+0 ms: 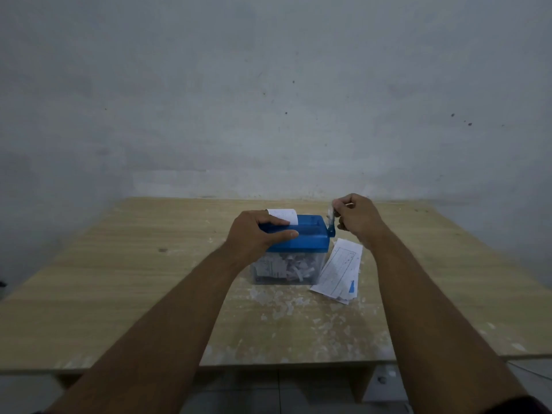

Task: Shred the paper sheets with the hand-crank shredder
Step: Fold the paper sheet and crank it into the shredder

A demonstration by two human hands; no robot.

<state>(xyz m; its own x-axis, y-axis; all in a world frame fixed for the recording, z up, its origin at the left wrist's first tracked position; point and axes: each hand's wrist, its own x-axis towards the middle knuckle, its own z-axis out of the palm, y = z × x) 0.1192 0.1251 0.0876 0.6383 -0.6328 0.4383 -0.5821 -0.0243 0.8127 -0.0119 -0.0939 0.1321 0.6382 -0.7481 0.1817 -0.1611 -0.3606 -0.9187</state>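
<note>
A small shredder with a blue lid (309, 237) and a clear bin (286, 268) full of paper strips stands mid-table. A white paper sheet (284, 216) sticks up out of the slot at the lid's far left. My left hand (257, 236) grips the lid's left end, thumb across the top. The crank handle (331, 218) rises at the shredder's right end, and my right hand (357, 218) pinches its knob. A small stack of printed paper sheets (339, 271) lies on the table just right of the bin.
The wooden table (134, 279) runs back to a grey wall (268, 100). Paper scraps (283, 306) litter the surface in front of the shredder. The table's front edge lies close to me, with tiled floor below.
</note>
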